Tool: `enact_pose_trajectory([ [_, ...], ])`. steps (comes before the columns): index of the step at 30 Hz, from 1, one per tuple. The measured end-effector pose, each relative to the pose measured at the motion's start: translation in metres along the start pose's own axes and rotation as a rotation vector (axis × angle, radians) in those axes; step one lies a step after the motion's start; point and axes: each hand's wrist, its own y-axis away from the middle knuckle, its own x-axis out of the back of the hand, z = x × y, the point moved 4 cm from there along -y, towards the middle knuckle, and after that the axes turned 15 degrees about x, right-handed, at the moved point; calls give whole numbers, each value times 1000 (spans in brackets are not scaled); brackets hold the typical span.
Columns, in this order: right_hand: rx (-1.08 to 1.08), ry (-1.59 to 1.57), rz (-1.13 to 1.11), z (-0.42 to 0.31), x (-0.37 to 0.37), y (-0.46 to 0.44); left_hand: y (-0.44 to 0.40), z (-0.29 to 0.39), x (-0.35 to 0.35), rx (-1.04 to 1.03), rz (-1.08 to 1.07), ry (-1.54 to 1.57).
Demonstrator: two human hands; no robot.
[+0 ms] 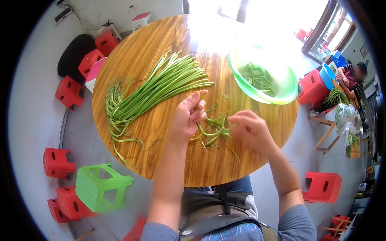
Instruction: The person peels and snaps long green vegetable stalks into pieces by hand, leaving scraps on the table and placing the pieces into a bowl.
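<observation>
1. On the round table (217,170), a bundle (157,90) of long green stalks lay to the left of centre. Its cut ends pointed to the upper right; its thin, tangled tips trailed toward the lower left, near the table's left side.
2. The left hand (194,113) was raised in front of the bundle's lower right part. Its thumb and fingers were closed on a single stalk (199,126), which showed above the fingertips and below the hand.
3. The right hand (248,125) was to the right of the left hand and apart from it, with the fingers curled. Blur hid the fingertips; whether they were together, or held anything, could not be determined.
4. Scraps (219,129) of green lay in a loose heap on the table between the hands. A few strands were scattered around it.
5. A green bowl (257,97) stood at the table's far right, beyond the right hand. Short green pieces (258,78) were inside it. Glare washed out part of its wall.
6. On the floor to the left were several red stools and a green stool (97,193).
7. At the far right, well apart from the table, another person (355,79) sat beside a blue basin (327,76), with leafy greens (337,96) and a clear bag (348,120) nearby.
</observation>
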Motion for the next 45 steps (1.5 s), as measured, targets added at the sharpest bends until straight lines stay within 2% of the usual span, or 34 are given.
enact_pose_trajectory([
  [2,-316,-247,156,14,-3,-11,-1,-9,-6,8,16,-92],
  [5,-392,-401,144,17,-21,-36,-12,-21,-6,11,-8,-217],
  [8,-407,-769,247,26,-38,-49,-5,-19,-11,-15,13,-326],
  [11,-460,-816,420,45,-34,-52,3,-17,-15,142,153,-226],
  [14,-452,-936,447,60,-38,-48,5,-18,-14,255,22,-220],
  [20,-468,-1133,381,62,-42,-44,0,-19,-7,156,55,-218],
  [22,-500,-1155,340,63,-44,-41,-1,-18,-7,53,102,-384],
  [23,-472,-1140,336,63,-41,-40,-2,-17,-8,21,123,-427],
  [26,-194,-650,373,47,-33,-44,1,-16,-13,-18,193,-475],
  [27,5,-369,335,41,-29,-46,3,-16,-15,1,207,-435],
  [29,157,-176,319,24,-28,-46,4,-17,-17,35,232,-353],
  [31,348,54,313,16,-30,-46,-1,-18,-8,-73,217,-517],
  [37,496,169,256,17,-33,-44,-2,-20,-4,-177,189,-642],
  [40,486,155,231,11,-35,-45,6,-16,-12,-71,246,-647],
  [41,422,102,298,17,-35,-43,10,-14,-15,-7,281,-651],
  [44,139,-95,484,26,-25,-45,3,-18,-24,17,177,-266],
  [45,168,-25,521,31,-22,-45,4,-19,-26,27,162,-266],
])
